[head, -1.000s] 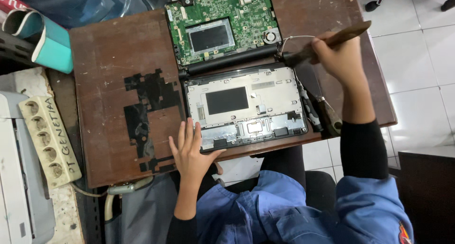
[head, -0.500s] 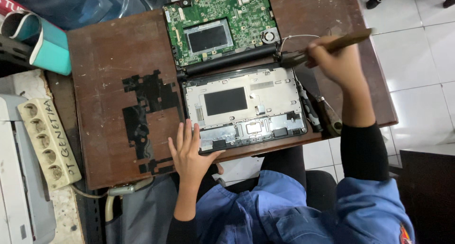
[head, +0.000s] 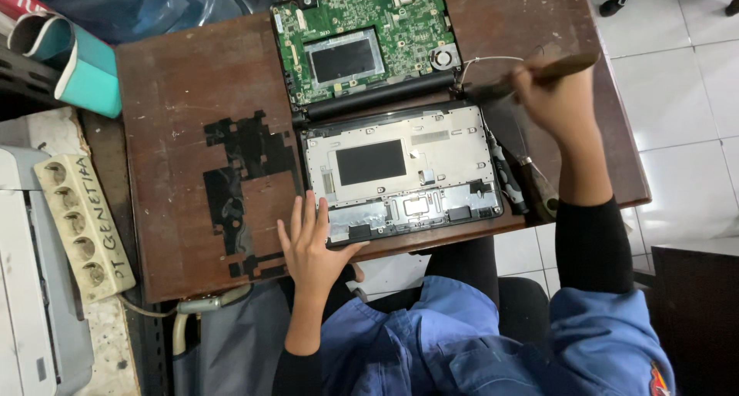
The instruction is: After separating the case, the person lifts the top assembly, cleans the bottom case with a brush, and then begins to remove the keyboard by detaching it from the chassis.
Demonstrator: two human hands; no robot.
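Observation:
An opened laptop lies on a worn brown table (head: 192, 96). Its green circuit board half (head: 362, 38) is at the back and its silver inner shell (head: 400, 169) lies nearer me. My left hand (head: 312, 246) rests flat, fingers spread, on the table at the shell's front left corner. My right hand (head: 558, 96) is closed around a brown-handled brush (head: 566, 66), whose bristle end lies by the hinge at the laptop's right side.
Screwdrivers (head: 512, 184) lie along the laptop's right edge. A beige power strip (head: 81, 227) and a white machine (head: 23, 288) sit at the left. A teal case (head: 77, 65) stands at the upper left. White floor tiles (head: 677, 103) show at the right.
My right hand has swung the brush so its handle points more to the right and its bristle end sits nearer the hinge. My left hand has stayed put.

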